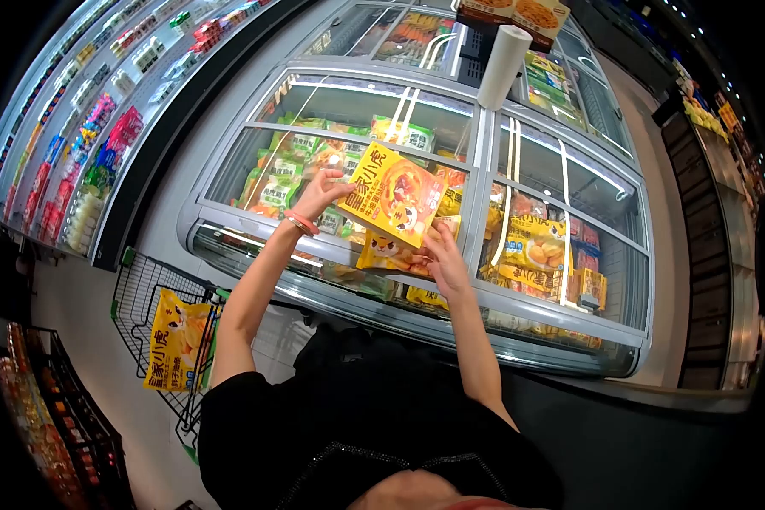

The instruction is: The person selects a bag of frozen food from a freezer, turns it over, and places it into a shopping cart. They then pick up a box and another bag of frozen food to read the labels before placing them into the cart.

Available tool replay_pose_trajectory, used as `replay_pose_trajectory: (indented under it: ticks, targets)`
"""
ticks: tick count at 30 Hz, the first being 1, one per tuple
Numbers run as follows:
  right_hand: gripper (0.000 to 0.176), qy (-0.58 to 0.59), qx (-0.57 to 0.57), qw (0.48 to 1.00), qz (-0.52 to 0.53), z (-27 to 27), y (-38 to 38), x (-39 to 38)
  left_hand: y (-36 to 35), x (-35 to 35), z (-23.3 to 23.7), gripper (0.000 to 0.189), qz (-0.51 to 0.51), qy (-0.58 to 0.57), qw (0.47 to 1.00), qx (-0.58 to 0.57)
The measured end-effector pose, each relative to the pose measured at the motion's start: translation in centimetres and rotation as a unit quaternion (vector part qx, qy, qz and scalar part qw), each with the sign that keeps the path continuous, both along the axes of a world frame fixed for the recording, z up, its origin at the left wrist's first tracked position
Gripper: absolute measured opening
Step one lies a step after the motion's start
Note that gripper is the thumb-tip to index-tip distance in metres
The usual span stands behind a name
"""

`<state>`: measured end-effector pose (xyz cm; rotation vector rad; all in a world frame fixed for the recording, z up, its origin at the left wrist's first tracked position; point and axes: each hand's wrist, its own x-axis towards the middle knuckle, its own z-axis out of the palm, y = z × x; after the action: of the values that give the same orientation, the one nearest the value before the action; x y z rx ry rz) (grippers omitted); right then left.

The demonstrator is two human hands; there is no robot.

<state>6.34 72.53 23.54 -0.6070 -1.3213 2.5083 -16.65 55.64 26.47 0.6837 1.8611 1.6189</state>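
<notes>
A flat yellow food box, printed with a round dish and a cartoon tiger, is tilted up over the chest freezer. My left hand pinches its left edge, a coral band and bracelet at the wrist. At the lower right corner, the fingers of my right hand are closed on the same box. Beneath it a yellow tiger-printed bag overlaps the freezer's front rail, close by my right fingers; I cannot tell whether they grip it too.
Green-and-white bags and yellow bags lie in the freezer under glass lids. A white roll stands on its divider. At my left is a wire shopping cart with a yellow bag. Stocked shelves line the left.
</notes>
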Motion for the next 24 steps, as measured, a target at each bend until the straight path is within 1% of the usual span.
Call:
replay_pose_trajectory:
  ticks: [1, 2, 3, 5, 6, 7, 8, 9, 10, 11, 13, 17, 18, 21, 22, 24]
  targets:
    - [0.048, 0.02, -0.029, 0.999, 0.017, 0.2, -1.0, 0.0, -1.3, -0.1, -0.1, 0.063, -0.005, 0.005, 0.999, 0.046]
    - [0.052, 0.064, -0.051, 0.997, 0.013, -0.6, -2.0, -0.3, -2.8, 0.9, 1.9, 0.06, 0.003, -0.009, 1.0, 0.019]
    - [0.052, 0.066, -0.067, 0.995, 0.026, -0.6, -3.1, -0.4, -4.4, 1.7, 3.3, 0.056, -0.007, -0.021, 0.999, 0.03]
    - [0.052, 0.07, -0.1, 0.991, 0.052, -0.2, -5.2, -0.4, -7.1, 2.4, 4.2, 0.054, 0.026, -0.025, 0.999, 0.039]
    - [0.054, 0.074, -0.1, 0.99, 0.072, -0.4, -6.2, -0.4, -8.7, 2.7, 4.8, 0.054, 0.028, -0.018, 0.999, 0.031]
    - [0.054, 0.074, -0.092, 0.99, 0.078, 0.0, -7.1, -0.4, -9.7, 3.9, 6.5, 0.053, 0.042, -0.042, 0.998, 0.025]
    - [0.055, 0.072, -0.084, 0.99, 0.082, 0.8, -8.5, -0.5, -11.4, 4.1, 7.1, 0.053, 0.051, 0.007, 0.999, -0.002]
    - [0.056, 0.07, -0.077, 0.991, 0.084, 1.3, -9.9, -0.6, -13.2, 4.4, 7.3, 0.054, 0.058, 0.052, 0.996, -0.033]
    - [0.057, 0.059, -0.062, 0.99, 0.111, 1.1, -10.8, -0.5, -14.9, 4.4, 6.9, 0.055, 0.054, 0.033, 0.998, -0.006]
    - [0.057, 0.048, -0.061, 0.988, 0.13, 1.1, -12.0, -0.2, -16.4, 5.0, 7.7, 0.057, 0.064, -0.007, 0.998, -0.008]
    - [0.059, 0.041, -0.051, 0.985, 0.161, 1.5, -14.3, -0.2, -19.5, 6.0, 8.7, 0.056, 0.079, -0.015, 0.997, -0.008]
    - [0.052, 0.036, -0.024, 0.983, 0.179, 1.6, -19.3, 0.6, -25.5, 7.2, 8.8, 0.058, 0.063, 0.033, 0.997, -0.011]
    - [0.05, 0.043, -0.033, 0.982, 0.183, 1.4, -20.5, 0.7, -27.0, 7.6, 8.9, 0.059, 0.064, 0.04, 0.997, -0.019]
    - [0.059, 0.033, -0.078, 0.978, 0.191, 1.5, -24.4, 0.7, -31.5, 8.9, 9.6, 0.06, 0.082, 0.044, 0.995, -0.023]
    - [0.059, 0.029, -0.084, 0.978, 0.187, 1.7, -25.9, 0.9, -33.2, 9.4, 9.6, 0.059, 0.088, 0.058, 0.994, -0.031]
    - [0.055, 0.032, -0.068, 0.974, 0.214, 1.5, -28.5, 0.9, -36.5, 10.1, 8.7, 0.059, 0.101, 0.054, 0.993, -0.03]
